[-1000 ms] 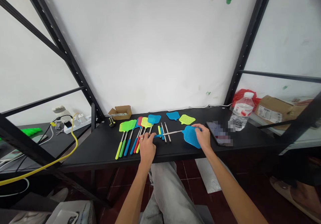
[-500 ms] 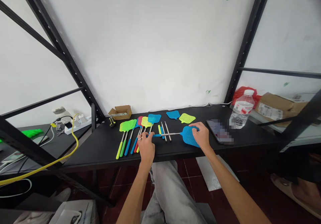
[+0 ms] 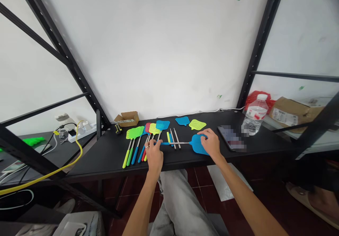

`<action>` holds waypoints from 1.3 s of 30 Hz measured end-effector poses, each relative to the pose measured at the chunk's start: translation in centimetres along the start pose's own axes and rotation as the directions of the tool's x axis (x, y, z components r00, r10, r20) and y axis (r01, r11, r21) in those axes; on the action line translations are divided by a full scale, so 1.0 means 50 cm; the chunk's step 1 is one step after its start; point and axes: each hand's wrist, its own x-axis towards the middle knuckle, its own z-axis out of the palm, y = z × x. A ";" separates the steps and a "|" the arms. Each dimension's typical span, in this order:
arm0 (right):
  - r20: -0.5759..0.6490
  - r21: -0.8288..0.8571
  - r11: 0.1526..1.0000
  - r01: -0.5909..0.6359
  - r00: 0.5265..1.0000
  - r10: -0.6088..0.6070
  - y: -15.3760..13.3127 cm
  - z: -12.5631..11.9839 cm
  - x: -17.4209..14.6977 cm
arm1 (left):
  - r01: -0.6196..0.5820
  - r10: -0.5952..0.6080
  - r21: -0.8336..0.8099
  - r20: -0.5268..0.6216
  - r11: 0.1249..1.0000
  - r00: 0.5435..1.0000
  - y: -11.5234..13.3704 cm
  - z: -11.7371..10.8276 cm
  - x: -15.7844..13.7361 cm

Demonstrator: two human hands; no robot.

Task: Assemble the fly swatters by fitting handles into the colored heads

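Observation:
A blue fly swatter (image 3: 199, 145) lies sideways between my hands, its metal rod running left to a blue handle. My left hand (image 3: 154, 155) is closed around that handle. At the other end, the fingers of my right hand (image 3: 211, 142) grip the edge of the blue mesh head. Several whole fly swatters (image 3: 129, 147) in green, yellow, blue and red lie in a row to the left, partly behind my left hand. Behind the held rod lie loose metal rods (image 3: 177, 137) and short yellow and blue handles (image 3: 168, 137). Farther back rest a blue swatter head (image 3: 182, 121) and a yellow-green one (image 3: 197, 124).
On the black table (image 3: 100, 158) stand a small open cardboard box (image 3: 126, 119) at the back left, a phone (image 3: 230, 138) and a water bottle (image 3: 255, 115) at the right. A yellow cable (image 3: 76, 158) crosses the left side. Black metal posts flank the table.
Both hands keep their hold on the blue fly swatter. Its head and my right hand have shifted very slightly left; the other things lie as before.

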 end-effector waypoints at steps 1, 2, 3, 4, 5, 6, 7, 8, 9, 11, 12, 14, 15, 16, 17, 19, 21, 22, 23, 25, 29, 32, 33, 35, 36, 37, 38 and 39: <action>0.007 -0.006 1.000 0.001 1.000 -0.001 0.000 0.000 0.000 | 0.000 0.000 0.001 0.002 1.000 1.000 0.000 0.000 0.000; 0.014 -0.007 1.000 0.001 1.000 -0.001 -0.001 0.000 0.000 | -0.001 0.001 0.001 0.003 1.000 1.000 0.000 -0.001 0.001; 0.019 -0.006 1.000 0.002 1.000 -0.002 -0.001 0.000 0.000 | -0.003 0.003 0.002 0.003 1.000 1.000 0.000 -0.001 0.001; 0.022 -0.003 1.000 0.003 1.000 -0.003 0.000 0.000 0.000 | -0.005 0.005 0.003 0.004 1.000 1.000 0.000 -0.001 0.001; 0.023 -0.001 1.000 0.007 1.000 -0.007 0.000 0.000 0.000 | -0.005 0.005 0.006 0.006 1.000 1.000 0.000 -0.001 0.001; 0.023 0.000 1.000 0.011 1.000 -0.011 0.000 0.000 0.001 | -0.003 0.003 0.008 0.007 1.000 1.000 0.000 -0.002 0.001; 0.023 0.002 1.000 0.015 1.000 -0.015 0.001 0.001 0.001 | -0.001 0.001 0.009 0.011 1.000 1.000 0.001 -0.002 0.001; 0.023 0.003 1.000 0.018 1.000 -0.018 0.001 0.001 0.001 | -0.002 0.002 0.009 0.014 1.000 1.000 0.001 -0.002 0.001; 0.024 0.003 1.000 0.021 0.999 -0.021 0.002 0.002 0.001 | -0.008 0.008 0.008 0.019 1.000 1.000 0.002 -0.003 0.001; 0.024 0.005 1.000 0.026 0.999 -0.026 0.003 0.004 0.001 | -0.023 0.023 0.005 0.027 1.000 0.999 0.004 -0.004 0.002; 0.023 0.007 1.000 0.030 0.999 -0.031 0.004 0.005 0.001 | -0.031 0.031 0.004 0.032 1.000 0.999 0.004 -0.005 0.002; 0.018 0.014 0.999 0.044 0.999 -0.045 0.006 0.006 0.002 | -0.044 0.044 0.008 0.045 0.999 0.998 0.006 -0.006 0.002; 0.015 0.020 0.998 0.052 0.999 -0.052 0.007 0.006 0.002 | -0.050 0.049 0.010 0.051 0.999 0.997 0.006 -0.006 0.003; 0.012 0.024 0.998 0.058 0.998 -0.058 0.008 0.006 0.002 | -0.056 0.056 0.012 0.056 0.998 0.997 0.006 -0.006 0.003; 0.011 0.030 0.998 0.061 0.998 -0.062 0.009 0.007 0.002 | -0.065 0.065 0.013 0.059 0.998 0.996 0.006 -0.005 0.003; 0.012 0.039 0.997 0.063 0.998 -0.064 0.009 0.006 0.001 | -0.083 0.083 0.012 0.060 0.996 0.995 0.005 -0.002 0.004; 0.017 0.049 0.997 0.062 0.998 -0.063 0.008 0.006 0.000 | -0.105 0.104 0.007 0.067 0.994 0.992 0.002 0.001 0.005; 0.020 0.056 0.997 0.061 0.998 -0.062 0.008 0.005 0.000 | -0.115 0.115 0.004 0.075 0.993 0.991 0.001 0.002 0.005; 0.022 0.065 0.996 0.056 0.998 -0.058 0.008 0.005 0.001 | -0.124 0.123 0.002 0.083 0.992 0.989 0.001 0.002 0.006; 0.031 0.101 0.994 0.037 0.999 -0.040 0.010 0.006 0.002 | -0.135 0.134 -0.001 0.095 0.991 0.986 0.001 0.001 0.007; 0.076 0.269 0.961 -0.068 0.996 0.049 0.023 0.007 0.010 | -0.141 0.145 -0.047 0.087 0.989 0.986 0.008 -0.010 0.009; 0.143 0.357 0.909 -0.213 0.975 0.172 0.037 0.010 0.017 | -0.160 0.167 -0.104 0.063 0.982 0.984 0.018 -0.017 0.008; 0.161 0.379 0.892 -0.248 0.966 0.200 0.041 0.011 0.019 | -0.165 0.173 -0.116 0.057 0.979 0.983 0.020 -0.019 0.008; 0.176 0.434 0.856 -0.281 0.958 0.225 0.049 0.014 0.022 | -0.174 0.183 -0.136 0.057 0.975 0.981 0.022 -0.021 0.009; 0.173 0.465 0.837 -0.287 0.957 0.232 0.052 0.016 0.023 | -0.179 0.191 -0.150 0.066 0.972 0.979 0.022 -0.022 0.009; 0.165 0.493 0.820 -0.290 0.957 0.239 0.056 0.017 0.024 | -0.182 0.197 -0.163 0.078 0.970 0.977 0.020 -0.024 0.009; 0.158 0.514 0.806 -0.293 0.956 0.246 0.058 0.018 0.024 | -0.185 0.203 -0.175 0.094 0.967 0.975 0.017 -0.027 0.009; 0.152 0.530 0.795 -0.295 0.955 0.253 0.060 0.018 0.024 | -0.189 0.213 -0.185 0.116 0.964 0.970 0.012 -0.032 0.008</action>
